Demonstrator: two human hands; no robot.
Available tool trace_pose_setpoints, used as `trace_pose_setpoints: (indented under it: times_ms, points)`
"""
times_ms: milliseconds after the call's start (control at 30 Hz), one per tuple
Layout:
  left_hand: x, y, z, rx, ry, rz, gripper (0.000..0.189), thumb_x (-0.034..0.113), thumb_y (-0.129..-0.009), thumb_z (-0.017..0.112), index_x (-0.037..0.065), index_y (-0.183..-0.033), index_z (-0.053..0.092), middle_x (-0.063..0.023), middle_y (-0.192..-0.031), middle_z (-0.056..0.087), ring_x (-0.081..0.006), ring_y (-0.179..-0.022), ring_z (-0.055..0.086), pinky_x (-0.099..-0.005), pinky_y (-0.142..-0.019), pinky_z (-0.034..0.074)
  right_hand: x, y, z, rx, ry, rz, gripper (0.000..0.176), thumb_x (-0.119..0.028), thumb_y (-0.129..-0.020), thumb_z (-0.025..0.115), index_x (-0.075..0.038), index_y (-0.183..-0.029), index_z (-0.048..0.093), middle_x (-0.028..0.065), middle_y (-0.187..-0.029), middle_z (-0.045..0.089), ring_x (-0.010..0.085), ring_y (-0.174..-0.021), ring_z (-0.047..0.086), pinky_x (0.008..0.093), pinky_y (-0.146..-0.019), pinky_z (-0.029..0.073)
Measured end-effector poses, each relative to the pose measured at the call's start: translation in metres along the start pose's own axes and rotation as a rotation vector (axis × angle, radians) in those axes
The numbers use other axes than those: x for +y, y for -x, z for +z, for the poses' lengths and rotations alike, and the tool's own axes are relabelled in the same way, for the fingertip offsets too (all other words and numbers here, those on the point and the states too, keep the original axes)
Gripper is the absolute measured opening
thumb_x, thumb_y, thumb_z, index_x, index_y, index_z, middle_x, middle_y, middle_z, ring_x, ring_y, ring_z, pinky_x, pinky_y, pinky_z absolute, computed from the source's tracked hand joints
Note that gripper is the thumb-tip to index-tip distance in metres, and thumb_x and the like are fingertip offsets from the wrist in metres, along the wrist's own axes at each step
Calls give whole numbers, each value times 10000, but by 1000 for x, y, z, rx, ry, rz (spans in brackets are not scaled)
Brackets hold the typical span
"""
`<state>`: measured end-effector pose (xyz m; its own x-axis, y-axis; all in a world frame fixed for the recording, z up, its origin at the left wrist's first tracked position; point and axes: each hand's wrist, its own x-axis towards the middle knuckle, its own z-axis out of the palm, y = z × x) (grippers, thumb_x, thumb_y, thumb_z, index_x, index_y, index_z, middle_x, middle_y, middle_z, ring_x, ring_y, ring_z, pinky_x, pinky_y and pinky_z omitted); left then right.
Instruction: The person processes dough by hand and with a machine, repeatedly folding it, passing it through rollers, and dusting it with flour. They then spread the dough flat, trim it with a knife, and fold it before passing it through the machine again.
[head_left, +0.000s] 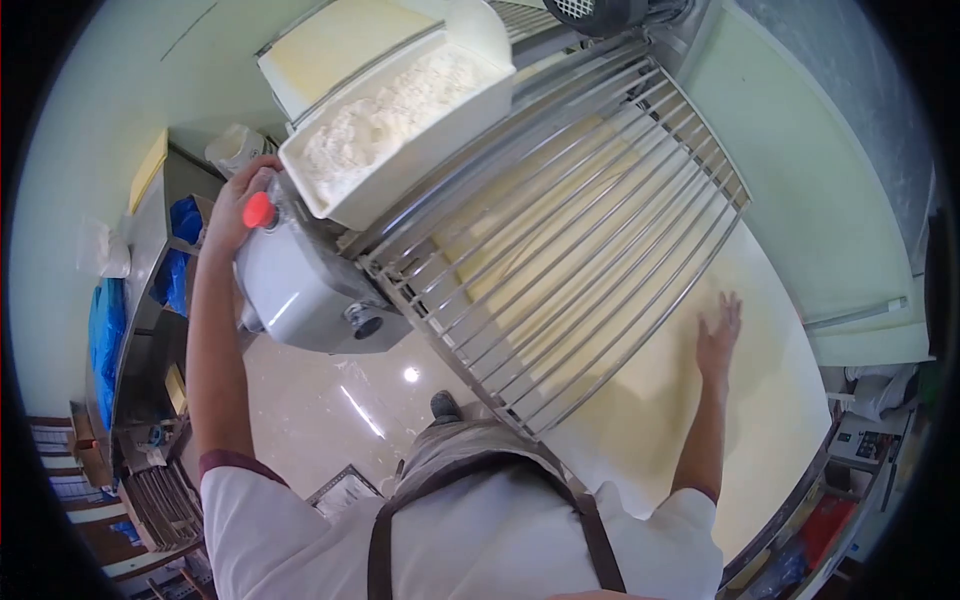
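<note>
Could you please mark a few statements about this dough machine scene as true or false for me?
1. The left hand is at the round red knob on the grey metal machine housing. True.
2. The right hand grips the silver steel wire guard. False: it lies open and flat on the pale cream belt, beside the guard.
3. The white rectangular tray is empty. False: the tray holds white flour.
4. The person wears a white short-sleeved shirt with dark apron straps. True.
</note>
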<state>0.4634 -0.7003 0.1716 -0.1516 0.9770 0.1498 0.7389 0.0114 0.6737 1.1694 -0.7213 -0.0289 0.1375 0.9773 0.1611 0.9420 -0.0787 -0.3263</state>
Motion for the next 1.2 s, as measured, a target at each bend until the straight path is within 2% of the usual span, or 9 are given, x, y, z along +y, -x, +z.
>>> trace_pose_setpoints:
  times_ms: [133,267,300,467,567,667,733,900,1200]
  points:
    - [17,3,-4,-19,-142,-34,288,296,-949,443,84,-1057,605,-76,-917,614,-170,-884,575,-284,-844,422,-60,32,-49,201,-216,110,457,-120,-902,565,-58,-1344,466,179,-1467,346,331,-1403,235,442,-1134,208]
    - [12,5,-7,-8,-231,9,359,357,-929,433,112,-1123,609,-139,-1099,635,-304,-1038,599,-357,-899,427,-151,66,-34,335,-501,32,404,-69,-900,538,-51,-1303,513,146,-1383,475,266,-1354,357,395,-1114,263]
    - [14,7,-7,-10,-224,-3,367,359,-929,432,117,-1141,607,-144,-1117,630,-309,-1060,591,-360,-908,426,-206,75,-32,277,-751,109,413,-40,-886,540,-50,-1298,515,131,-1365,494,236,-1346,369,379,-1112,267]
    - [3,28,-5,181,-399,150,409,302,-907,472,135,-1273,545,-191,-1218,583,-372,-1132,537,-421,-968,405,-421,125,10,-73,-922,-408,456,-133,-928,527,27,-1344,435,143,-1400,446,231,-1320,387,360,-1110,247]
    - [-25,75,-13,386,90,377,503,246,-892,537,-9,-1319,461,-223,-1300,517,-389,-1199,487,-433,-1035,350,-472,135,37,-95,-1127,-187,454,-237,-960,466,23,-1332,442,195,-1334,492,275,-1295,414,358,-1080,294]
    - [-140,134,-7,120,394,175,544,341,-899,567,-16,-1299,476,-211,-1201,556,-287,-1162,506,-392,-1011,358,-477,122,64,-15,-1282,21,490,-338,-1004,373,51,-1279,489,163,-1254,544,252,-1175,491,343,-1023,344]
    - [-200,166,9,-473,495,-85,562,426,-850,628,-4,-1204,550,-159,-1056,601,-231,-1024,554,-373,-897,430,-482,117,69,-9,-1460,116,482,-369,-1010,371,38,-1193,553,118,-1137,606,192,-1066,545,321,-960,389]
    - [-233,176,55,-163,592,103,411,391,-729,759,28,-860,619,-87,-744,626,-159,-715,608,-341,-646,476,-514,119,52,175,-1610,171,474,-414,-992,414,13,-980,619,56,-881,620,123,-816,568,295,-783,447]
    - [-214,175,56,92,486,148,285,243,-644,803,36,-735,628,-128,-650,636,-248,-585,638,-340,-562,483,-496,108,72,232,-1568,183,383,-400,-984,441,-63,-879,591,15,-789,586,114,-760,538,294,-727,454]
